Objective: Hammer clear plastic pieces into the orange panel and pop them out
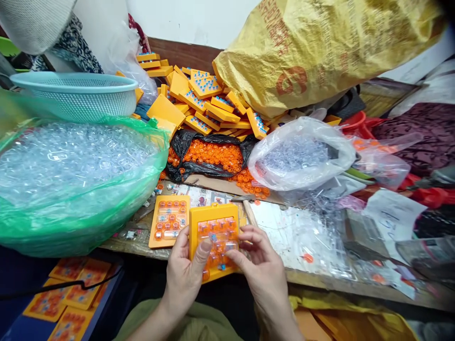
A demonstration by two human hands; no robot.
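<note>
Between both hands, tilted up over the table's front edge, is a square yellow plastic panel point(193, 227) set with orange rings, clear capsules and small blue parts. My left hand point(186, 265) grips its left side, thumb across the face. My right hand point(261, 260) is at the right edge, thumb and fingers closed near a clear capsule on the panel; whether it pinches that capsule or only the panel's edge is hard to see. Another yellow panel point(169, 198) with orange rings and clear capsules lies flat just behind my left hand.
A green bag point(106, 222) of clear plastic parts fills the left. At the back are a heap of yellow panels point(177, 85), a black bag point(183, 142) of orange rings and a white bag point(302, 177) of clear pieces. Finished-looking panels point(78, 284) lie at lower left.
</note>
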